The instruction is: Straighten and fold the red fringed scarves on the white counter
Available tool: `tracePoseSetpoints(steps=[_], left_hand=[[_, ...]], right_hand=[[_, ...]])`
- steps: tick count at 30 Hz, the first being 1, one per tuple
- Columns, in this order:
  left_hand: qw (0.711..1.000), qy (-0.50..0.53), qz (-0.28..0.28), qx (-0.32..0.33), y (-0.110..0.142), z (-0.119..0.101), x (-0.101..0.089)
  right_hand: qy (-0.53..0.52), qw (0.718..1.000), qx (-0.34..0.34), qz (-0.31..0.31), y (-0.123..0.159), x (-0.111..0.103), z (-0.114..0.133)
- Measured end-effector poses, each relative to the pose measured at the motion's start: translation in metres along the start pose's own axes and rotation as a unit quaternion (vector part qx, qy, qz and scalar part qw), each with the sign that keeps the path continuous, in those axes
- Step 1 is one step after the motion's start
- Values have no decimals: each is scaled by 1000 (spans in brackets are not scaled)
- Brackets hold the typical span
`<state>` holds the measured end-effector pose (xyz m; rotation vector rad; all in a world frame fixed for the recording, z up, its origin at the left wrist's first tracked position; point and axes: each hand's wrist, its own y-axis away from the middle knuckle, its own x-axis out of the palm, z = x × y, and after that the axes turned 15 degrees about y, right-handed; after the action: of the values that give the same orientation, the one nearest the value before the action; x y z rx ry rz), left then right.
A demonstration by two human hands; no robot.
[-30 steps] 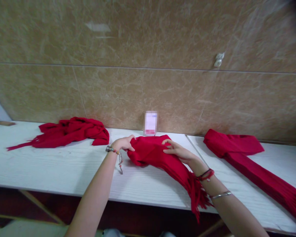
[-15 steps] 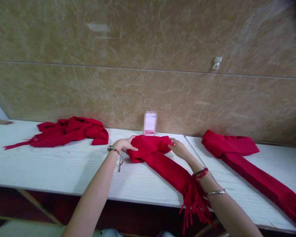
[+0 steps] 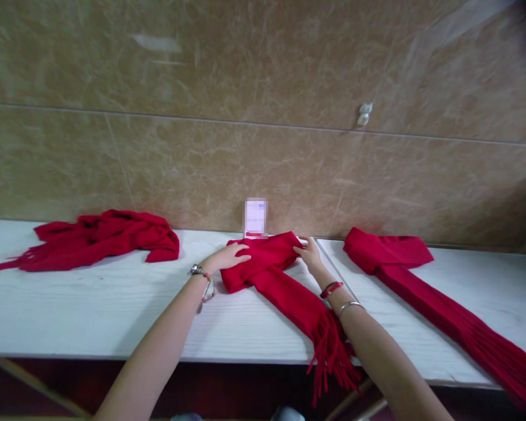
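Note:
A red fringed scarf point(image 3: 284, 292) lies in front of me, its upper part folded crosswise and its tail slanting down to the right. The fringe hangs over the table's front edge. My left hand point(image 3: 230, 256) rests on the left side of the fold, fingers stretched out flat on the cloth. At the fold's right end, my right hand point(image 3: 309, 254) pinches the cloth between thumb and fingers. A beaded bracelet is on my left wrist; a red band and a silver bangle are on my right.
A crumpled red scarf point(image 3: 109, 240) lies on the left of the white table point(image 3: 158, 327). Another red scarf point(image 3: 390, 251), folded over with a long tail, lies on the right. A blurred upright card or phone point(image 3: 255, 216) leans against the marbled wall point(image 3: 201, 169), which bears a small white fitting point(image 3: 364, 114).
My right hand has moved from on top of the scarf to its right end and now grips it. The fold has become flatter and wider, with the tail slanting out beneath. The view has shifted slightly right.

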<state>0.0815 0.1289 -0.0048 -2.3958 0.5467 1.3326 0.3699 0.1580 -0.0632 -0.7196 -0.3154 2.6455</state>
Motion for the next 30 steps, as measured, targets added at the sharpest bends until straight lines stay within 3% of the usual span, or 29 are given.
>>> tracePoseSetpoints(steps=[3, 9, 12, 15, 17, 19, 22, 25, 30], left_hand=[[998, -21, 51, -35, -7, 7, 10], [996, -42, 40, -70, -2, 15, 8], [997, -58, -6, -48, 3, 7, 6], [999, -43, -4, 31, 2, -3, 7], [999, -42, 15, 30, 2, -9, 8], [997, -73, -2, 29, 4, -19, 9], [983, -126, -33, 129, 11, -38, 13], [965, -159, 26, 209, 18, -56, 20], [948, -194, 73, 241, 20, -62, 34]], right_hand=[[28, 1000, 12, 5, 0, -3, -5], [89, 996, -6, -9, 3, -19, 7], [138, 979, -152, -18, 18, -23, 30], [195, 908, -360, 90, 43, -13, 50], [243, 867, -405, 160, 55, -3, 55], [291, 845, -402, 199, 58, 6, 53], [314, 841, -387, 211, 49, 11, 42], [337, 841, -377, 193, 35, 4, 30], [367, 830, -368, 204, 23, -6, 16]])
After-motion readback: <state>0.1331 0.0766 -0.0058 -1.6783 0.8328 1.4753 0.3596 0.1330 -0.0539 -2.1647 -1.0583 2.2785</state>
